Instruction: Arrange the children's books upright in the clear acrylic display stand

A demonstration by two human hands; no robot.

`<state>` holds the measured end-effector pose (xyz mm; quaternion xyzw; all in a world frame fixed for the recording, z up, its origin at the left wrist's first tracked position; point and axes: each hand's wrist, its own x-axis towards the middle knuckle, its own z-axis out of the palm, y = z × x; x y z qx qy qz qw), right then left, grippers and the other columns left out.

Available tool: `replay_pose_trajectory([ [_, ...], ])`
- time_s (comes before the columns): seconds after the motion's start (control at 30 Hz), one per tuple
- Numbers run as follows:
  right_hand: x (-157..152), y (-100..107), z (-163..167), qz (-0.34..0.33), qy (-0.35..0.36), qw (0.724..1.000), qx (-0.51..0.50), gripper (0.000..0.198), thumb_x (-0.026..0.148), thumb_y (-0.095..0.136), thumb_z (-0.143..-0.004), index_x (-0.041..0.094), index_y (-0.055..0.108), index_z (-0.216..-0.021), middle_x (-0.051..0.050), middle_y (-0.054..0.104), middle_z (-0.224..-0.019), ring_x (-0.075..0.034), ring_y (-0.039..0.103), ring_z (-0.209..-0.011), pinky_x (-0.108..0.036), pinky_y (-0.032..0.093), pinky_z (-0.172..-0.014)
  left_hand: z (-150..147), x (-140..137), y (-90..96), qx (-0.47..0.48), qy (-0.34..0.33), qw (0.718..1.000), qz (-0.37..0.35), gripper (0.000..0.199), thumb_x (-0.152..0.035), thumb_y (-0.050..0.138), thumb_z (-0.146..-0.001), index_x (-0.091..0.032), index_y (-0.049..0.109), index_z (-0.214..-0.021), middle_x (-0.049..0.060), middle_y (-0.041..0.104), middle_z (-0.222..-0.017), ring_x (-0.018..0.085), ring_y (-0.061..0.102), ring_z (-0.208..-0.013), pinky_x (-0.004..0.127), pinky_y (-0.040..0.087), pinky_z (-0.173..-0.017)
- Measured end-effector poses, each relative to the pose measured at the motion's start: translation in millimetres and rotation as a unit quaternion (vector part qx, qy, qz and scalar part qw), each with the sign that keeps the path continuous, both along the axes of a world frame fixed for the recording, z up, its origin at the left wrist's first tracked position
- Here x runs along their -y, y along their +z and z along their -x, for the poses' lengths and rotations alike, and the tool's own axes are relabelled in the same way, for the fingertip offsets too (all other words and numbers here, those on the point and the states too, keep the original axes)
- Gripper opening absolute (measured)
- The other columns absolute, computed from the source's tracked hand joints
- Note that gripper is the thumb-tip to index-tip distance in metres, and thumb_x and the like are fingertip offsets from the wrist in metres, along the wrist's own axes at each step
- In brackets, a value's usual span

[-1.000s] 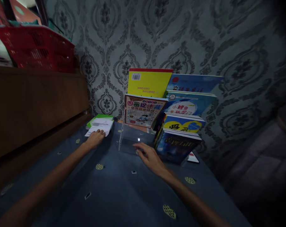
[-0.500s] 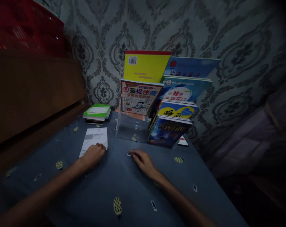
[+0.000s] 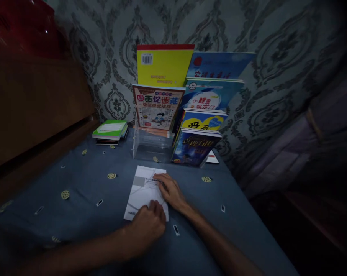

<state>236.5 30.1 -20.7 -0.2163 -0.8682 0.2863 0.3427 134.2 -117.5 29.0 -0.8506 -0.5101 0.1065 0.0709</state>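
A white booklet [image 3: 141,191] with a grey square and thin lines on its cover lies on the cloth in front of me. My left hand [image 3: 150,224] is closed at its lower right part, the curled fingers at the right edge and the fingertips partly hidden. On the upper right of the cover rests my right hand [image 3: 172,191], its fingers stretched out and touching the paper. Behind the booklet stands a clear acrylic rack [image 3: 150,147], with a brown picture book [image 3: 157,107] and a yellow book [image 3: 164,67] at its left side.
At the rack's right stand a dark blue book [image 3: 192,147], a blue and yellow book [image 3: 205,120] and taller blue books [image 3: 219,63]. A short stack with a green book [image 3: 108,130] lies at the back left. Patterned blue-grey cloth [image 3: 84,218] covers the table, beside a wooden cabinet [image 3: 41,107].
The white booklet has moved right, to the middle, along with my left hand. My right hand now touches the booklet instead of the cloth. The view has shifted slightly.
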Motion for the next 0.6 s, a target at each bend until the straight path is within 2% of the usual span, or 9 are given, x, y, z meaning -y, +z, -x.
replay_pose_trajectory([
  [0.13,4,6,-10,0.014,0.018,0.999,0.038,0.034,0.015,0.049,-0.091,0.023,0.068,-0.119,-0.009,0.071,-0.118,-0.023,0.062,-0.116,-0.046,0.048,-0.103,-29,-6,-10.9,0.069,-0.027,0.997,-0.031,0.046,-0.028,0.056,-0.093,-0.001,0.055,-0.13,0.025,0.066,-0.117,0.033,0.061,-0.108,0.038,0.055,-0.071],
  [0.2,5,7,-13,0.023,0.025,0.998,0.05,0.034,0.015,0.05,-0.091,0.023,0.067,-0.12,-0.009,0.069,-0.122,-0.023,0.061,-0.118,-0.046,0.047,-0.104,-35,-8,-8.5,0.117,-0.047,0.991,-0.034,0.045,-0.036,0.05,-0.098,-0.003,0.057,-0.127,0.022,0.067,-0.114,0.033,0.061,-0.109,0.04,0.055,-0.074],
  [0.27,4,6,-14,0.025,0.033,0.998,0.052,0.032,0.016,0.05,-0.092,0.022,0.067,-0.12,-0.009,0.068,-0.125,-0.022,0.06,-0.12,-0.044,0.046,-0.106,-30,-13,0.9,0.163,-0.054,0.985,0.0,0.034,-0.034,0.046,-0.1,-0.009,0.063,-0.116,0.016,0.071,-0.106,0.029,0.065,-0.102,0.037,0.054,-0.072],
  [0.33,2,2,-15,0.018,0.036,0.998,0.046,0.032,0.017,0.048,-0.094,0.021,0.066,-0.121,-0.01,0.067,-0.128,-0.021,0.059,-0.123,-0.043,0.046,-0.107,-16,-23,13.1,0.206,-0.04,0.977,0.044,0.025,-0.024,0.044,-0.099,-0.014,0.066,-0.096,0.008,0.073,-0.092,0.022,0.069,-0.086,0.031,0.052,-0.067],
  [0.4,-2,-3,-15,0.006,0.03,0.999,0.042,0.036,0.016,0.045,-0.094,0.019,0.062,-0.126,-0.012,0.065,-0.13,-0.021,0.058,-0.125,-0.043,0.045,-0.108,5,-39,21.4,0.241,-0.001,0.969,0.044,0.025,-0.021,0.044,-0.097,-0.016,0.064,-0.082,0.004,0.071,-0.081,0.019,0.068,-0.073,0.029,0.051,-0.066],
  [0.47,-5,-8,-13,-0.015,0.011,0.999,0.048,0.043,0.013,0.044,-0.092,0.017,0.056,-0.134,-0.013,0.062,-0.134,-0.022,0.055,-0.128,-0.044,0.044,-0.109,29,-59,20.8,0.271,0.053,0.961,-0.026,0.02,-0.021,0.045,-0.095,-0.018,0.062,-0.085,0.006,0.071,-0.085,0.02,0.068,-0.079,0.031,0.051,-0.071],
  [0.53,-6,-12,-8,-0.045,-0.011,0.997,0.069,0.048,0.011,0.042,-0.092,0.016,0.051,-0.139,-0.014,0.059,-0.138,-0.023,0.051,-0.133,-0.045,0.04,-0.112,50,-78,10.5,0.291,0.099,0.946,-0.1,0.017,-0.017,0.043,-0.093,-0.018,0.06,-0.097,0.009,0.069,-0.096,0.024,0.066,-0.092,0.036,0.052,-0.079],
  [0.6,-5,-15,-3,-0.074,-0.031,0.992,0.102,0.048,0.011,0.04,-0.094,0.014,0.05,-0.14,-0.016,0.055,-0.143,-0.023,0.045,-0.138,-0.045,0.035,-0.116,63,-92,-6.4,0.304,0.1,0.941,-0.112,0.024,-0.012,0.042,-0.089,-0.018,0.056,-0.107,0.01,0.067,-0.105,0.024,0.064,-0.1,0.038,0.053,-0.086],
])
